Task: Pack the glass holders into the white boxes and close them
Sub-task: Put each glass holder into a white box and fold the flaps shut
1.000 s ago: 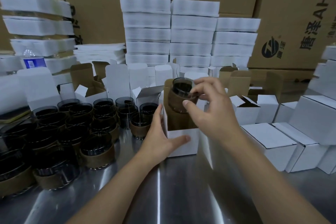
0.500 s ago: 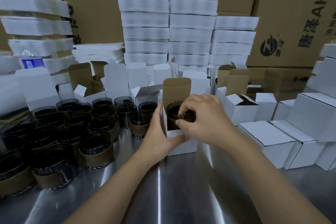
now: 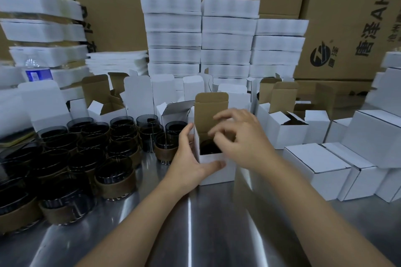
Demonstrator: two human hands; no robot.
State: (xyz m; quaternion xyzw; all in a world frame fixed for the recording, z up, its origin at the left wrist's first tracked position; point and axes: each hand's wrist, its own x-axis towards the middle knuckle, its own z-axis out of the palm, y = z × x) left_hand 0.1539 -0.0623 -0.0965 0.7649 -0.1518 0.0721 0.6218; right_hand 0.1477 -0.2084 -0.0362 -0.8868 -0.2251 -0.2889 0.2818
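An open white box (image 3: pixel 213 171) stands on the steel table in the middle, its brown-lined lid flap upright. A dark glass holder (image 3: pixel 209 147) sits down inside it. My left hand (image 3: pixel 191 158) grips the box's left side and front wall. My right hand (image 3: pixel 240 136) hovers over the box mouth, blurred, fingers apart and curled, holding nothing. Several dark glass holders with brown sleeves (image 3: pixel 115 178) crowd the table to the left.
Closed white boxes (image 3: pixel 316 169) sit at the right, open empty boxes (image 3: pixel 282 128) behind. Stacks of white foam trays (image 3: pixel 225 34) and big cardboard cartons (image 3: pixel 347 17) fill the back. A water bottle (image 3: pixel 35 71) stands far left. Bare steel lies in front.
My right hand lowered the glass holder into the box and let go; its fingers have lifted off over the box mouth. My left hand kept its hold on the box.
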